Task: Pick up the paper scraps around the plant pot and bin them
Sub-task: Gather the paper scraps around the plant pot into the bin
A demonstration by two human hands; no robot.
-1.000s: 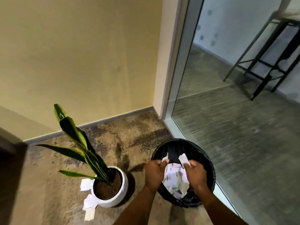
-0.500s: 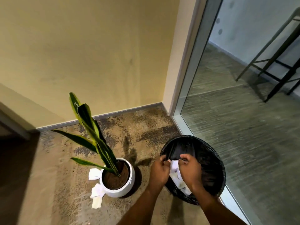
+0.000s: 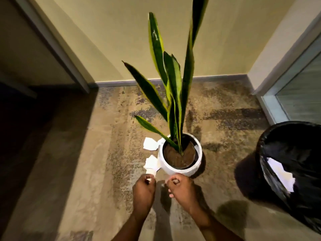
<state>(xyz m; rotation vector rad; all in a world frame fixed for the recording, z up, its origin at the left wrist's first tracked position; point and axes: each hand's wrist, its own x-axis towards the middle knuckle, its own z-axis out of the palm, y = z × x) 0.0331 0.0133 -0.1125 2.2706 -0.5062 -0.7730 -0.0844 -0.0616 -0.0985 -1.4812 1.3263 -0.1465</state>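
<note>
White bits on the mottled carpet [image 3: 86, 153] are what I'm after, three of them along the left side of the pot [image 3: 175, 169], touching or just beside its wall. The far scrap [image 3: 150, 144] lies by the pot's far-left shoulder. The middle scrap [image 3: 151, 162] is tucked against the wall. The near strip [image 3: 150, 171] runs lengthwise toward me, with its lower end at my left hand [image 3: 143, 187]. That hand is curled with its fingertips closed on the strip's end, so I judge it has a pinch on it. My right hand [image 3: 181, 188] is curled too, touching or just short of the pot's near wall. Blur keeps me from telling whether it holds anything.

What the next move turns on is that the other two scraps lie straight ahead of the left hand, up the pot's left flank. The right hand would have to reach across in front of the pot, so the left is nearer. The bin [image 3: 250, 173] stands well off to the right with paper [image 3: 279, 173] already inside, so the carry runs rightward past the pot.
</note>
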